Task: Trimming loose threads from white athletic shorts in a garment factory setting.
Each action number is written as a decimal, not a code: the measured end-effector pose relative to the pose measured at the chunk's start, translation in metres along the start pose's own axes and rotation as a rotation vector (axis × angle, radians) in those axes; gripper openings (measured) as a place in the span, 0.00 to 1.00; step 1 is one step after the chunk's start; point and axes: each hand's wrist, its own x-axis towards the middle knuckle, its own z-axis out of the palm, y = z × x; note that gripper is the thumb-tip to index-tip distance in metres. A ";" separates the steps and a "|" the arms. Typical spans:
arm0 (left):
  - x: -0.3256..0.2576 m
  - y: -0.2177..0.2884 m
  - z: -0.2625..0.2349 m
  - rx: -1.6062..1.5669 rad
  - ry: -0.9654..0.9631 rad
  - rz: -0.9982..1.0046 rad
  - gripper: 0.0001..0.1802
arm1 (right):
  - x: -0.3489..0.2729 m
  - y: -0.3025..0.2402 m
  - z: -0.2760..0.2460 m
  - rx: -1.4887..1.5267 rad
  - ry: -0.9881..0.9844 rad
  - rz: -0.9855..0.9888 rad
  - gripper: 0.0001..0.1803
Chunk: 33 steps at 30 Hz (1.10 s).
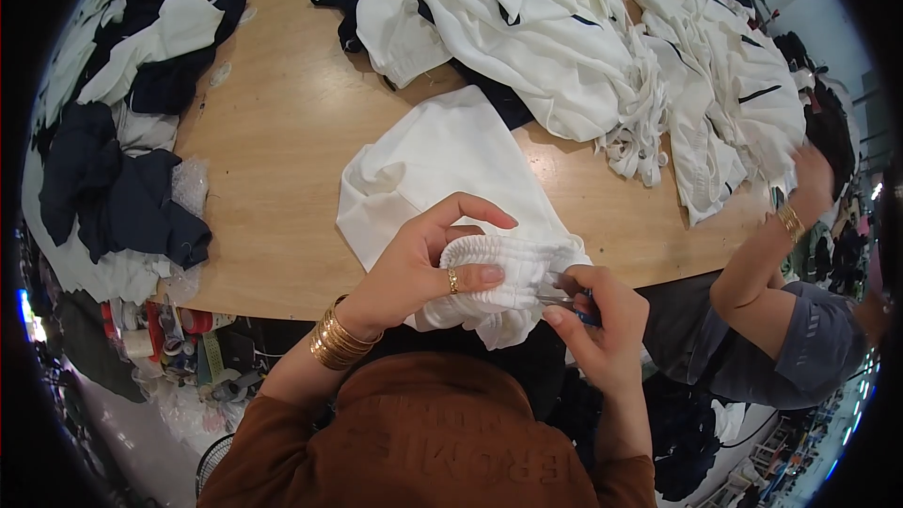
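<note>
The left hand grips the bunched stretchy waistband of a white garment. The right hand, just beside it, is closed on small blue-handled snips that touch the band. The garment spreads away from the hands on a wooden table. Past it lies a white clothes pile. Far right, a co-worker's arm reaches up.

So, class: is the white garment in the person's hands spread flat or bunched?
Bunched at the elastic waistband, gathered in the left hand; the rest of the white garment lies loosely on the table.
</note>
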 end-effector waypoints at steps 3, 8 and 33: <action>0.000 -0.003 0.000 0.005 -0.003 0.062 0.22 | -0.005 0.003 0.000 0.139 -0.050 0.195 0.11; 0.001 -0.017 0.009 0.147 0.176 0.249 0.21 | -0.006 0.005 0.028 0.707 0.040 0.573 0.09; 0.000 -0.028 0.021 0.864 0.365 0.586 0.21 | -0.002 0.007 0.062 1.688 0.085 0.821 0.07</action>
